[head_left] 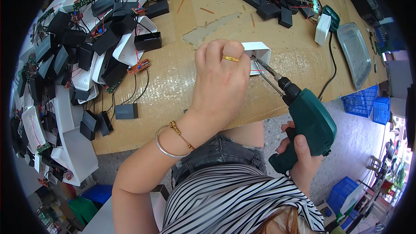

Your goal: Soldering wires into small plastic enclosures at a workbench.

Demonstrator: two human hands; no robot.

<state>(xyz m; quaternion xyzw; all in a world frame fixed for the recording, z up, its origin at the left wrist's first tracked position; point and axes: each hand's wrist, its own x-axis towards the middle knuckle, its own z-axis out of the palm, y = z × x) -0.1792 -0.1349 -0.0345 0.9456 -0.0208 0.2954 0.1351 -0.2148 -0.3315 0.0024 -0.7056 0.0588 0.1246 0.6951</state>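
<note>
A green soldering gun (313,123) is gripped by its handle in my right hand (300,149), with fingers wrapped round near the trigger. Its metal tip and a thin curved feed tube point up and left into a white plastic case (262,54) on the table. Over the left part of that case, my left hand (223,76) is closed with bent fingers; the fingertips and most of the case's inside are hidden behind it. A short red wire shows at the case's near edge, next to the tip.
Heaped along the left are white cases, black boxes (147,41), wires and green circuit boards (86,1). More black boxes (268,11) lie at the far right of the cardboard-covered table (169,86). A grey tray (354,54) and a white block (322,29) with a black cable sit at the right edge.
</note>
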